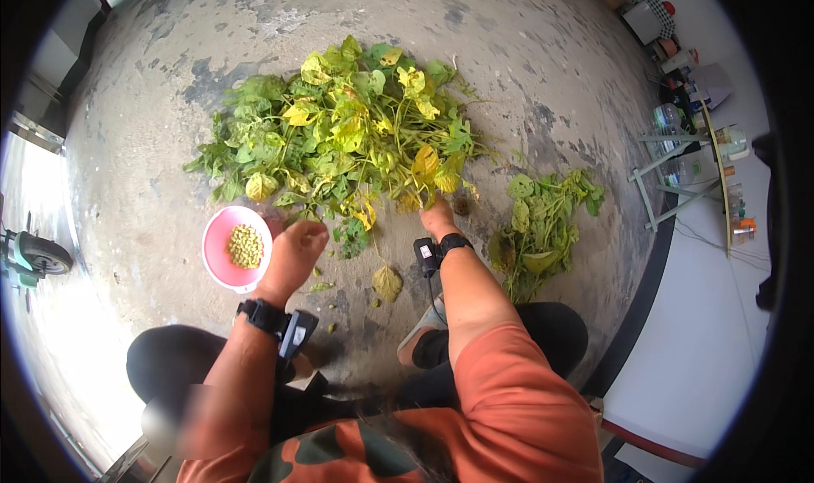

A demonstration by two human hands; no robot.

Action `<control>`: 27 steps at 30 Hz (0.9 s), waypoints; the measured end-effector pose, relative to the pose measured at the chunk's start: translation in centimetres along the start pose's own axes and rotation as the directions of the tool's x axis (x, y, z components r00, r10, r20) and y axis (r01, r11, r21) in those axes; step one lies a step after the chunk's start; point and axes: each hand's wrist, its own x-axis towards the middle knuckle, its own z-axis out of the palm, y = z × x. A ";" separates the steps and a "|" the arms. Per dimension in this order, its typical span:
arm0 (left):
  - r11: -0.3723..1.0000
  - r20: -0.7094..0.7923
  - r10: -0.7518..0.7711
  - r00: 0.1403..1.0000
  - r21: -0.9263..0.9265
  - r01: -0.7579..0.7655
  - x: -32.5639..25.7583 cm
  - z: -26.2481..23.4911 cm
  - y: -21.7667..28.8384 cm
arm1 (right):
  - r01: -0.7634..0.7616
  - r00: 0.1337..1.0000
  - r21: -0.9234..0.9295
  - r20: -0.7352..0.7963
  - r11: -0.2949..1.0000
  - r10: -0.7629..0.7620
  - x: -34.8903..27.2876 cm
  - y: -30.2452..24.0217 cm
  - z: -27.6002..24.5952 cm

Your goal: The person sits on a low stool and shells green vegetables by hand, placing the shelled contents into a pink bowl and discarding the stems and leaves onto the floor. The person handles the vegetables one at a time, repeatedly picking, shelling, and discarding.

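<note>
A heap of bean plants (348, 135) with green and yellowing leaves lies on the floor in front of me. My right hand (438, 218) is at the heap's near edge, closed on a bean plant; leaves partly hide its fingertips. Just right of the pink bowl (214, 267) is my left hand (297, 252), its fingers curled in. Whether something small is inside those fingers does not show. Light green shelled beans (245, 246) fill part of the bowl. Several loose pods (321, 286) and a fallen yellowish leaf (387, 284) lie between my forearms.
To the right, a smaller pile of plants (543, 228) lies on the concrete floor (560, 76), near my right knee. A folding table (715, 178) with bottles and other items stands by the right wall. At the far left is a wheel (44, 255) of some vehicle.
</note>
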 end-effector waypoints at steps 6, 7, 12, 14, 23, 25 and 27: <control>0.982 0.103 0.100 0.990 0.148 -0.115 -1.0 0.2 1.1 | 0.004 0.994 0.443 0.099 0.896 -0.053 2.6 -0.8 3.1; 0.984 0.120 0.095 0.988 0.139 -0.112 -1.1 0.3 1.1 | -0.058 0.995 0.517 0.095 0.854 0.011 2.2 -1.3 3.8; 0.982 0.184 0.075 0.980 0.159 -0.105 -1.0 0.5 1.4 | -0.216 0.975 0.730 0.129 0.649 0.179 -1.2 -5.0 3.6; 0.973 0.169 0.133 0.977 0.163 -0.161 -1.1 0.7 1.8 | -0.125 0.965 0.759 -0.057 0.639 0.256 -2.8 -6.6 2.1; 0.969 0.006 0.243 0.970 -0.040 -0.242 0.5 2.1 2.8 | -0.469 0.846 0.865 0.499 0.180 -0.190 -11.0 -9.9 -10.9; 0.978 0.039 0.159 0.987 -0.145 -0.152 1.0 1.9 3.5 | -0.485 0.816 0.854 0.520 0.190 -0.251 -13.7 -10.5 -13.6; 0.956 0.036 0.159 0.987 -0.257 -0.144 1.2 1.5 4.8 | -0.463 0.804 0.860 0.510 0.214 -0.306 -16.2 -10.7 -15.6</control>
